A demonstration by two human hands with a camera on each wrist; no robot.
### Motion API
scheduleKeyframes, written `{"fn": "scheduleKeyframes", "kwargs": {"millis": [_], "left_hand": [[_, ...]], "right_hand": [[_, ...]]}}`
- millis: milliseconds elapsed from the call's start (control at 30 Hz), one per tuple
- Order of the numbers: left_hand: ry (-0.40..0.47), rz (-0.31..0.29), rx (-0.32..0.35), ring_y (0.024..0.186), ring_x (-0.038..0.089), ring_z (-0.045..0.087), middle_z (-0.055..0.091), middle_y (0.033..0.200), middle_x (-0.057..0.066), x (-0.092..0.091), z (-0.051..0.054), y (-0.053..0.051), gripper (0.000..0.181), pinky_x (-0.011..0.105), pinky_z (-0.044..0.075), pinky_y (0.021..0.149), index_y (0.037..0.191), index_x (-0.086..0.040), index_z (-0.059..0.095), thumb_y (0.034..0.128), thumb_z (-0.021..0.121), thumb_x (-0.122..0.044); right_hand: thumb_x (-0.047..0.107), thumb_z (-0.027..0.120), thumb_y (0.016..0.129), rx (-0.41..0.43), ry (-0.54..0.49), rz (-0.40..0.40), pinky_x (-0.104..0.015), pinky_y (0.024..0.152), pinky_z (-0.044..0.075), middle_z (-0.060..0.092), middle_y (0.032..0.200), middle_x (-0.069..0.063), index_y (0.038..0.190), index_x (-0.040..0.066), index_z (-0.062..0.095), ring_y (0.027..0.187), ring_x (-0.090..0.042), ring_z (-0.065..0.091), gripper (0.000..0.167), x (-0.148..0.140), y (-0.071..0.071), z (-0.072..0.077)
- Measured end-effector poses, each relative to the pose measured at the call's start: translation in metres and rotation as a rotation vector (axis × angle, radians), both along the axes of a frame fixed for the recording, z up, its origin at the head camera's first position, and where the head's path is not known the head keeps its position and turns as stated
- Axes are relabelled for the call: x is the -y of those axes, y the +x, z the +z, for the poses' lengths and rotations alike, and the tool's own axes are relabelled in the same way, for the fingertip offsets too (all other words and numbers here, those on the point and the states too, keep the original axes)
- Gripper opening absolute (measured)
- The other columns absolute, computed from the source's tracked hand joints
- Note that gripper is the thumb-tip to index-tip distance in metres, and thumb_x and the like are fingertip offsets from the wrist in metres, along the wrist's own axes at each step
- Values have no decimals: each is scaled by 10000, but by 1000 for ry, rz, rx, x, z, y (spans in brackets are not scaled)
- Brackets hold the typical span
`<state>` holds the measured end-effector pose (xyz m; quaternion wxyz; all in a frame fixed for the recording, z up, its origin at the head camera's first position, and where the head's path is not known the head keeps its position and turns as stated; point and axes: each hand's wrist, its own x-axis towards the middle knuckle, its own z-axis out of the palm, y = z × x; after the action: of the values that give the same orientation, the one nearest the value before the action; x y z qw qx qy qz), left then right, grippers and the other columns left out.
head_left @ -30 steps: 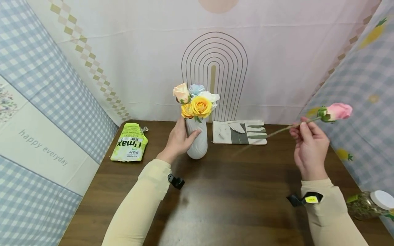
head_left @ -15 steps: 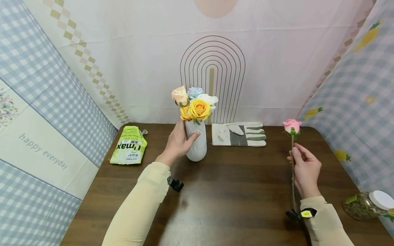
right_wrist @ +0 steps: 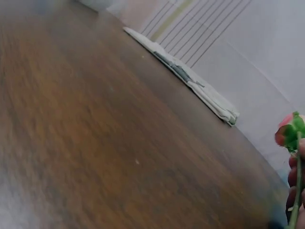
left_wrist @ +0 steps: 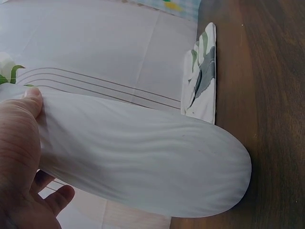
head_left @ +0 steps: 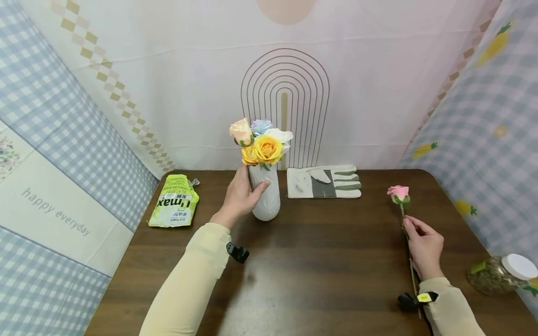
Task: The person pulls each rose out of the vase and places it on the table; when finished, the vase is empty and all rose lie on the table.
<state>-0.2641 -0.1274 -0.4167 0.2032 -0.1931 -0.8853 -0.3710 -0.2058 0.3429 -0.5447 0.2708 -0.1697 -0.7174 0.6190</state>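
Observation:
My left hand (head_left: 241, 196) grips a white, ripple-surfaced vase (head_left: 267, 198) around its upper body, thumb across the front. In the left wrist view the vase (left_wrist: 152, 152) spans most of the picture, its rounded base by the tabletop. Out of its mouth rise a yellow rose (head_left: 269, 149), a peach rose (head_left: 241, 132), a blue flower (head_left: 261, 126) and a white flower (head_left: 280, 136). Over at the right, my right hand (head_left: 425, 245) pinches a pink rose (head_left: 398, 193) by its stem, bloom pointing away from me. At the right wrist view's edge, the rose (right_wrist: 287, 133) shows only partly.
Behind the vase, a white and grey work glove (head_left: 323, 182) lies flat on the dark wooden table (head_left: 328, 275). A green and white pouch (head_left: 174, 201) lies at the left. A jar with a white lid (head_left: 500, 275) lies at the right edge. Fabric hangs at the back and sides.
The right hand has come down and nearer, turning the pink rose from pointing right to pointing away, its stem now running back toward the wrist. The left hand stays on the vase.

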Motion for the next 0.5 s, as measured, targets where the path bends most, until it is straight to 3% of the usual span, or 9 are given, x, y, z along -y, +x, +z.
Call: {"fn": "scheduleKeyframes", "kwargs": {"millis": [100, 167, 500], "left_hand": [[13, 3, -10, 1235, 275, 471, 458, 1335, 156, 1, 0, 0, 728, 438, 398, 1024, 1448, -68, 274, 904, 646, -377], [15, 6, -11, 1240, 271, 469, 455, 1341, 150, 2, 0, 0, 733, 439, 397, 1026, 1450, -73, 270, 902, 650, -376], [9, -7, -6, 1237, 269, 471, 461, 1331, 145, 0, -1, 0, 730, 439, 394, 1027, 1452, -83, 268, 903, 646, -381]], "right_hand": [[221, 714, 870, 98, 207, 0, -97, 580, 435, 679, 814, 169, 1074, 27, 732, 737, -26, 558, 282, -4, -2, -3], [259, 713, 871, 144, 274, 14, -106, 577, 424, 662, 790, 178, 1068, 38, 736, 738, -32, 547, 296, -6, -3, -3], [357, 691, 876, 248, 382, 46, -116, 551, 428, 623, 778, 230, 1091, 55, 731, 735, 7, 544, 373, -19, 3, -5]]}}
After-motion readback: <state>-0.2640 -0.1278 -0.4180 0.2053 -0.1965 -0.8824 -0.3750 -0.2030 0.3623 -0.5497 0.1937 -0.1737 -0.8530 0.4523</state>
